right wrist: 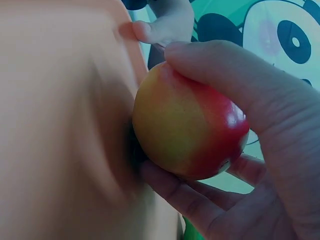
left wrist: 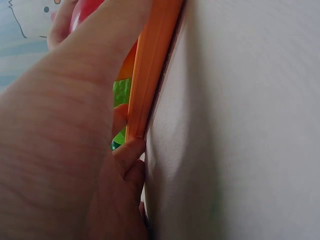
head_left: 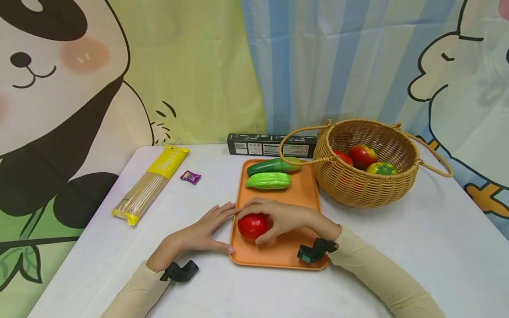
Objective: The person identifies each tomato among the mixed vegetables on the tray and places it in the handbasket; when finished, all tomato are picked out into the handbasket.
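A round red-and-yellow apple [head_left: 252,226] is at the left side of an orange tray [head_left: 286,255]. Curled around it from above are the thumb and fingers of my right hand [head_left: 284,217]; the right wrist view shows the apple [right wrist: 175,127] between thumb and fingers, close to the tray surface. My left hand [head_left: 199,234] lies spread along the tray's left edge, its thumb and fingertips touching the rim. Toward the back of the tray lie a light green ridged vegetable [head_left: 268,180] and a dark green cucumber-like one [head_left: 272,165].
A wicker basket [head_left: 366,190] holding red fruit [head_left: 362,156] and a yellow-green one [head_left: 381,168] stands at the right, its handle over the tray's back corner. A black box [head_left: 271,145] is behind the tray. Noodles in a yellow pack [head_left: 151,183] and a purple wrapped candy [head_left: 191,177] lie left.
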Demonstrator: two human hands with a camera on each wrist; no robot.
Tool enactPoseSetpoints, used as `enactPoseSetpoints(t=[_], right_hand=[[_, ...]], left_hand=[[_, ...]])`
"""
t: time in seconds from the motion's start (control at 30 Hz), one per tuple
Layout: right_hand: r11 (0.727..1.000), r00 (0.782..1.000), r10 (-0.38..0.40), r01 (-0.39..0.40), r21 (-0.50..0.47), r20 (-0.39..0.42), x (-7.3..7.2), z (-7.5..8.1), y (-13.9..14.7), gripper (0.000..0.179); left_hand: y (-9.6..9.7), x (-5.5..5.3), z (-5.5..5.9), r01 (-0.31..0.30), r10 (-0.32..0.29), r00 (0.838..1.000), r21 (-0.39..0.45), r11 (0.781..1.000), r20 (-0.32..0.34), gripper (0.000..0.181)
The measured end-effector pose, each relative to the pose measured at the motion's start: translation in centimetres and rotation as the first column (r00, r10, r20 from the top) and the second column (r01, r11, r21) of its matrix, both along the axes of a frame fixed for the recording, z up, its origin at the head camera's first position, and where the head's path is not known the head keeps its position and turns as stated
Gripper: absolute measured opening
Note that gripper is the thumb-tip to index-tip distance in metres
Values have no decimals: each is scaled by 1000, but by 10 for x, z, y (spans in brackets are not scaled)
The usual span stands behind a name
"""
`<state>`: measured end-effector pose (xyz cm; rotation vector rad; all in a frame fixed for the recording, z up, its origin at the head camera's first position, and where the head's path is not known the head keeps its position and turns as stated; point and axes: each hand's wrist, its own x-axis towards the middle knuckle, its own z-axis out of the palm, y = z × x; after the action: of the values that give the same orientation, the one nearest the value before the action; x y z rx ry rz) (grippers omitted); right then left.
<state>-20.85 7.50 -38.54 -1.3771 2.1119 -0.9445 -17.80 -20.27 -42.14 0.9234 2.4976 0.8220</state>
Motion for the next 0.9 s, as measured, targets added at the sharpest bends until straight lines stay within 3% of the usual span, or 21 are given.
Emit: enactPoseSetpoints(t=[0.33, 0.7, 0.9], right_hand=[[999, 999, -14, 16, -46, 43, -1, 7, 4, 62], [993, 993, -107, 110, -39, 54, 0, 16, 11, 67], [990, 993, -115, 118, -80, 39, -1, 20, 16, 67]], left_hand=[[0, 0, -1, 32, -31, 999, 26, 999, -25, 97], [1, 0, 1, 0, 0, 1000, 13, 1000, 25, 97], [0, 1, 1, -6, 6, 1000, 8, 1000, 22, 97]])
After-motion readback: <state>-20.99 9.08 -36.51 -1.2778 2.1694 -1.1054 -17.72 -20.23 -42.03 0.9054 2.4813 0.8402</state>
